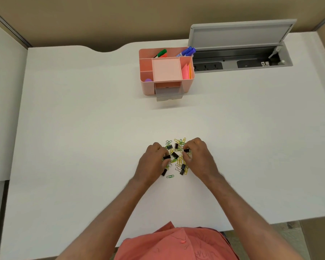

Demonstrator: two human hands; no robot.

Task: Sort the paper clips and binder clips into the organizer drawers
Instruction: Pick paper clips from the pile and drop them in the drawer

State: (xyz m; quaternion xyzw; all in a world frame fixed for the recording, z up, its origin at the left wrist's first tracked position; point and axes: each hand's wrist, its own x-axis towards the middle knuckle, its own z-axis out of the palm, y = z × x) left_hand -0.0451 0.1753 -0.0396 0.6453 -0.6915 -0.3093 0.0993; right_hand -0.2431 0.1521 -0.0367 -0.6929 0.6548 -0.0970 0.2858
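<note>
White desk [83, 128], open grey cable hatch [240, 34], markers [160, 53], pink sticky notes [185, 71], coral shirt [176, 244]

Left hand [153, 160] covering left edge of clip pile [176, 156]; clips beneath not showing. Right hand [198, 156] hiding pile's right edge; fingertips [186, 149] curling onto black binder clip [186, 150], grip too small to judge. Pulled-out drawer [168, 93] of pink organizer [148, 87] blurring grey; contents not readable. Purple object [148, 80] in front-left compartment half hidden by wall. Both forearms running off bottom edge. Socket details in desk power trough [242, 61] too small to tell.
</note>
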